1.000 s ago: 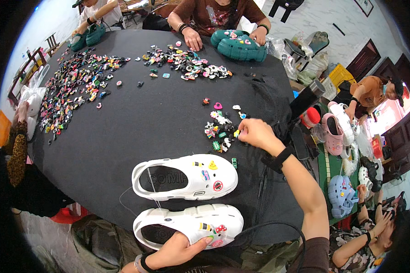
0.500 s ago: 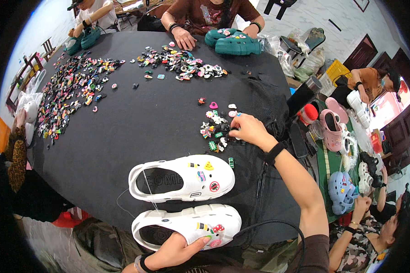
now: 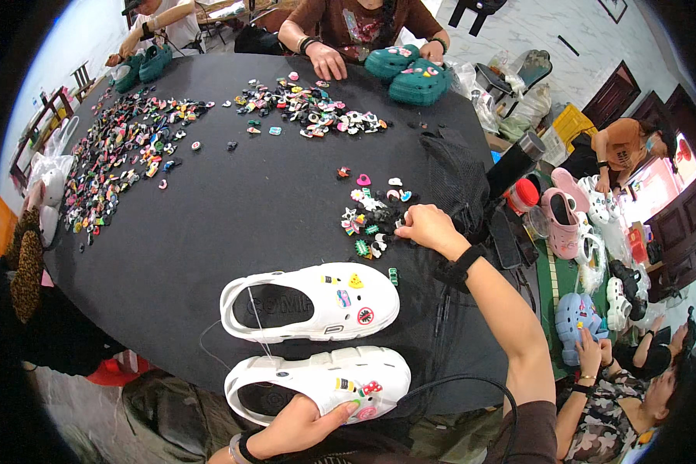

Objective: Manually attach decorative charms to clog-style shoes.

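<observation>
Two white slip-on clogs lie side by side on the black table, toes to the right, a thin cord joining them at the heel side. My left hand (image 3: 305, 425) is closed on the near clog (image 3: 329, 375), thumb on its upper beside a bee, a red bow and a pink charm. The far clog (image 3: 371, 286) carries several charms, one a yellow pizza slice. Beyond it is a small pile of shoe charms (image 3: 371, 220). At the pile's right side my right hand (image 3: 433, 230) is closed in a pinch on a small charm, mostly hidden by the fingers.
Large heaps of charms cover the table's far left (image 3: 124, 147) and far middle (image 3: 309, 108). A black mesh bag (image 3: 456, 174) and a dark bottle (image 3: 518, 162) stand right. Across the table a person handles green clogs (image 3: 421, 81); others work at left and right. A black cable (image 3: 472, 377) crosses near my right arm.
My right hand has shifted slightly right and nearer, uncovering a blue-and-white charm. My left hand stays on the near clog. The person opposite has turned the green clogs.
</observation>
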A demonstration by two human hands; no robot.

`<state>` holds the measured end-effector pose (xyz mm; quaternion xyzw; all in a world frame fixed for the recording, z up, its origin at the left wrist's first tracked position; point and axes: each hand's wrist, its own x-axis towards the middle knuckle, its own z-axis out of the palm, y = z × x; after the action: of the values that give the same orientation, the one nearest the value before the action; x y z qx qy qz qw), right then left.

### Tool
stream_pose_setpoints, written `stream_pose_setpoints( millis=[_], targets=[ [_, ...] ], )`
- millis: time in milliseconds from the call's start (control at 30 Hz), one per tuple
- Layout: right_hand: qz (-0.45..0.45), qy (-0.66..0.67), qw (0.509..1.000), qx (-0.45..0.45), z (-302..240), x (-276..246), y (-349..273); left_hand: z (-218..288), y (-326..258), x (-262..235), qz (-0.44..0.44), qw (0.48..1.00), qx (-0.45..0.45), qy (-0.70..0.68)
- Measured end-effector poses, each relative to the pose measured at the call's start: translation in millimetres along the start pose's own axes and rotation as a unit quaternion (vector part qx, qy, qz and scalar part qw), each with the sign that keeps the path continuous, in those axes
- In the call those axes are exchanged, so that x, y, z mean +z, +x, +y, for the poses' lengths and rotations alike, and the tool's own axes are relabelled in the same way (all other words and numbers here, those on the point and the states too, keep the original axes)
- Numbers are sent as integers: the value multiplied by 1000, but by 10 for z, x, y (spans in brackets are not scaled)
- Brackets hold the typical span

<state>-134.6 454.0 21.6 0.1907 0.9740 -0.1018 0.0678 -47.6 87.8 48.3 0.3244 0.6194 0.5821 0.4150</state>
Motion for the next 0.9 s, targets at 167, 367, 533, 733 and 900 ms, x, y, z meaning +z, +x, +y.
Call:
stream_pose_setpoints(
  millis=[167, 367, 533, 733, 900],
  targets=[
    [-99, 87, 989, -63, 134, -185, 16, 17, -34, 23, 17, 1000, 10, 4],
    [-36, 68, 997, -17, 117, -201, -21, -6, -22, 10, 0, 1000, -5, -3],
    [46, 8, 999, -19, -3, -193, -58, -24, -23, 35, 3, 1000, -2, -2],
    [39, 3, 997, -67, -211, -255, -136, -18, -18, 20, 8, 1000, -8, 3],
    [-13, 89, 991, -96, -140, -105, -91, -36, -36, 20, 6, 1000, -6, -4]
  ],
)
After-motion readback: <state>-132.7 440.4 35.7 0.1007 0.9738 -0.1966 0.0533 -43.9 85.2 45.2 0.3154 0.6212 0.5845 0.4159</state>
